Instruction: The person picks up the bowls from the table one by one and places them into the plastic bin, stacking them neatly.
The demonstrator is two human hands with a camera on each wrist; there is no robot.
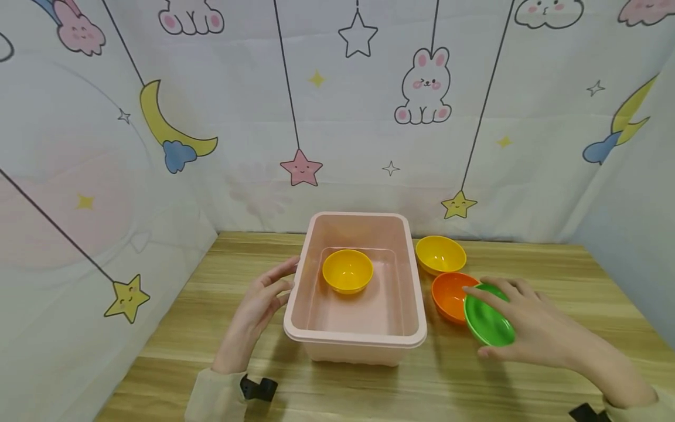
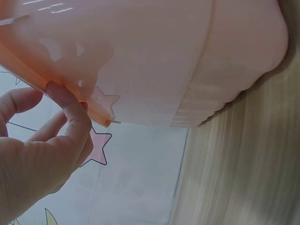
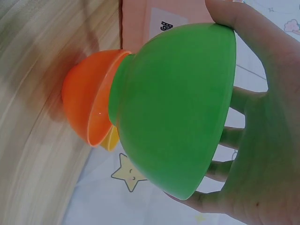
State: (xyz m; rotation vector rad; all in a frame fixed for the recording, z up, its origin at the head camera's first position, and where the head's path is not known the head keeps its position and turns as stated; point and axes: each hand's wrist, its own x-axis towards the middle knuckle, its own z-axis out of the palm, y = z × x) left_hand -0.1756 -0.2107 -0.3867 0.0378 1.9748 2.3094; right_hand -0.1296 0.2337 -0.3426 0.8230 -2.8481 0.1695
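Note:
My right hand [image 1: 543, 325] grips a green bowl [image 1: 487, 319] by its rim, thumb on one side and fingers on the other. The bowl is tilted and overlaps an orange bowl [image 1: 448, 299] in the head view. From the right wrist, the green bowl's outer wall [image 3: 173, 108] faces the camera. My left hand [image 1: 258, 308] is at the left side of a pink plastic bin [image 1: 355, 339], its fingertips touching the rim [image 2: 70, 91] from outside. One yellow bowl [image 1: 348, 275] sits upright inside the bin, towards its back left.
A second yellow bowl [image 1: 440, 255] stands on the wooden table [image 1: 569, 281] right of the bin, just behind the orange one. A white curtain [image 1: 358, 117] printed with stars and rabbits hangs at the back and left. A pale wall [image 1: 633, 199] bounds the right.

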